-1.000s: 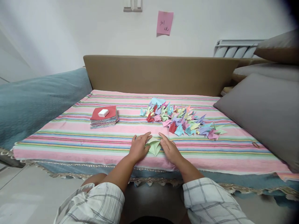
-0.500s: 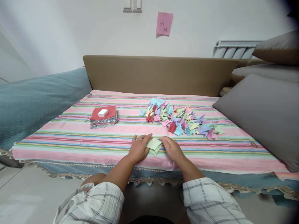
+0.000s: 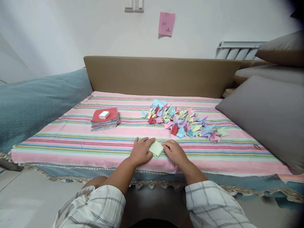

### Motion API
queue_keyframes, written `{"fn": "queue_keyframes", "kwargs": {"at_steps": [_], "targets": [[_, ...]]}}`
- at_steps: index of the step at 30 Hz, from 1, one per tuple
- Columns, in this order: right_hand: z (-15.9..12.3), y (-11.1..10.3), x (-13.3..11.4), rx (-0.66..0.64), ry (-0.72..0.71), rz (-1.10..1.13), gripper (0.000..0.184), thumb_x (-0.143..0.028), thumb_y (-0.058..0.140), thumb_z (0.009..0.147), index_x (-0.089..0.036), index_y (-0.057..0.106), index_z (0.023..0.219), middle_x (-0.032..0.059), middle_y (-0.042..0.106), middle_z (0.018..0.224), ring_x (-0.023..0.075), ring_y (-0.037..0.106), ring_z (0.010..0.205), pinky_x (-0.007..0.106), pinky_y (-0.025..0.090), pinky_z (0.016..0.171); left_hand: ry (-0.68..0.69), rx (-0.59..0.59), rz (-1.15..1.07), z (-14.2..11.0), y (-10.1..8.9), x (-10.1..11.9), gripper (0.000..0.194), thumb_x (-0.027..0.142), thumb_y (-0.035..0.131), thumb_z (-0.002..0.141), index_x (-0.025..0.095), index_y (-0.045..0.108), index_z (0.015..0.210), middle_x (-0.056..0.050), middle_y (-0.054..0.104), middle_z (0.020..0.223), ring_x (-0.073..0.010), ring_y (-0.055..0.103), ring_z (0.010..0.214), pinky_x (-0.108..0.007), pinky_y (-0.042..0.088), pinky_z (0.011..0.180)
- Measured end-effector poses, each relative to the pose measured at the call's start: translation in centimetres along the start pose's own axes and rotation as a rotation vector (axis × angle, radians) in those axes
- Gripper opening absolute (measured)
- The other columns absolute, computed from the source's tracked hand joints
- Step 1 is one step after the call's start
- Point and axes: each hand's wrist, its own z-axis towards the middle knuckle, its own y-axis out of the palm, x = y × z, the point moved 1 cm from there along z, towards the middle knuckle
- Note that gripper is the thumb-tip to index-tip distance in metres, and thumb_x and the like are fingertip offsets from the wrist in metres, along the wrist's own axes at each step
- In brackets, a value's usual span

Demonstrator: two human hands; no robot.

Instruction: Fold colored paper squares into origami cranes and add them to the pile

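Across the seat of a sofa lies a striped cloth [image 3: 106, 142], with a grey cushion [image 3: 268, 117] leaning over its right side. Beyond the hands spreads a loose cluster of folded paper cranes [image 3: 184, 122] in many colours, and to the left stands a stack of paper [image 3: 111, 114] with a red sheet on top.

Near the cloth's front edge are the person's two hands. The left hand [image 3: 141, 152] is spread, its thumb and fingers resting over the left part of a folded green paper [image 3: 156, 148]. The right hand [image 3: 174, 152] is narrow, fingers drawn in with the tips at the paper's right corner; whether they pinch it or only press, one cannot tell. The paper lies on the cloth between the two hands, its layers slightly offset along the lower edge.

That offset is the likeliest source of trouble: pressed as it is, a crease could set crooked. The soft cloth may also give under the fingertips and leave a weak fold, and if the left hand eased off, the sheet could skew.

Smallest is the white block [image 3: 104, 115] on the stack; a knock might shift it and loosen the sheets.
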Motion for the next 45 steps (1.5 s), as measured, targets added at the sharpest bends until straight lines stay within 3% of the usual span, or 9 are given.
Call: {"fn": "queue_keyframes", "kwargs": {"at_steps": [7, 15, 25, 32, 37, 41, 45], "targets": [[0.0, 0.4, 0.3, -0.004, -0.010, -0.055, 0.025, -0.019, 0.047, 0.081, -0.023, 0.069, 0.092, 0.0057, 0.064, 0.093, 0.0186, 0.055, 0.092, 0.030, 0.042, 0.083, 0.060, -0.057, -0.001, -0.2, -0.1, -0.3, 0.054, 0.015, 0.052, 0.065, 0.040, 0.056, 0.113, 0.006, 0.047, 0.135, -0.0273, 0.033, 0.128, -0.058, 0.008, 0.106], [-0.1, 0.4, 0.2, -0.013, -0.001, -0.076, 0.026, -0.018, 0.047, 0.081, -0.021, 0.068, 0.095, 0.0068, 0.062, 0.093, 0.0194, 0.054, 0.093, 0.031, 0.042, 0.084, 0.093, -0.113, -0.009, 0.0, 0.0, -0.9, 0.048, 0.017, 0.054, 0.067, 0.049, 0.062, 0.101, 0.009, 0.041, 0.139, -0.0275, 0.028, 0.131, -0.062, 0.004, 0.103], [-0.8, 0.4, -1.0, -0.076, -0.079, -0.177, 0.034, -0.023, 0.050, 0.082, -0.026, 0.061, 0.114, 0.0057, 0.057, 0.106, 0.0199, 0.049, 0.100, 0.032, 0.039, 0.089, 0.102, -0.144, 0.002, 0.1, 0.1, -1.1, 0.044, 0.021, 0.054, 0.069, 0.050, 0.061, 0.101, 0.009, 0.038, 0.141, -0.0277, 0.026, 0.133, -0.062, 0.003, 0.103], [-0.6, -0.1, -0.5, -0.062, -0.009, -0.222, 0.024, -0.025, 0.051, 0.082, -0.021, 0.069, 0.098, 0.0065, 0.061, 0.098, 0.0196, 0.051, 0.096, 0.030, 0.038, 0.087, 0.095, -0.143, 0.002, -0.2, -0.3, -0.6, 0.044, 0.019, 0.053, 0.069, 0.048, 0.063, 0.101, 0.008, 0.038, 0.141, -0.0284, 0.027, 0.132, -0.062, 0.005, 0.103], [-0.4, 0.0, -0.7, -0.061, 0.006, -0.205, 0.021, -0.025, 0.052, 0.081, -0.020, 0.068, 0.093, 0.0064, 0.061, 0.094, 0.0191, 0.052, 0.094, 0.028, 0.038, 0.085, 0.075, -0.126, 0.003, -1.5, -0.8, 0.2, 0.041, 0.016, 0.052, 0.071, 0.041, 0.066, 0.100, 0.003, 0.046, 0.136, -0.0299, 0.034, 0.128, -0.061, 0.015, 0.102], [-0.5, 0.1, -1.0, -0.055, 0.015, -0.210, 0.018, -0.025, 0.052, 0.081, -0.019, 0.066, 0.090, 0.0069, 0.061, 0.093, 0.0192, 0.052, 0.093, 0.028, 0.038, 0.082, 0.063, -0.026, -0.018, -2.4, -0.8, 0.9, 0.018, 0.031, 0.057, 0.076, 0.031, 0.071, 0.087, -0.002, 0.056, 0.125, -0.0291, 0.044, 0.119, -0.057, 0.021, 0.101], [-0.5, 0.3, -1.1, -0.031, 0.029, -0.188, 0.019, -0.025, 0.052, 0.081, -0.019, 0.064, 0.093, 0.0060, 0.062, 0.094, 0.0189, 0.054, 0.091, 0.027, 0.039, 0.079, 0.051, 0.112, -0.005, -2.4, 0.2, 1.7, 0.034, 0.057, 0.065, 0.064, 0.025, 0.069, 0.075, -0.005, 0.062, 0.116, -0.0293, 0.048, 0.112, -0.056, 0.016, 0.103]]}}
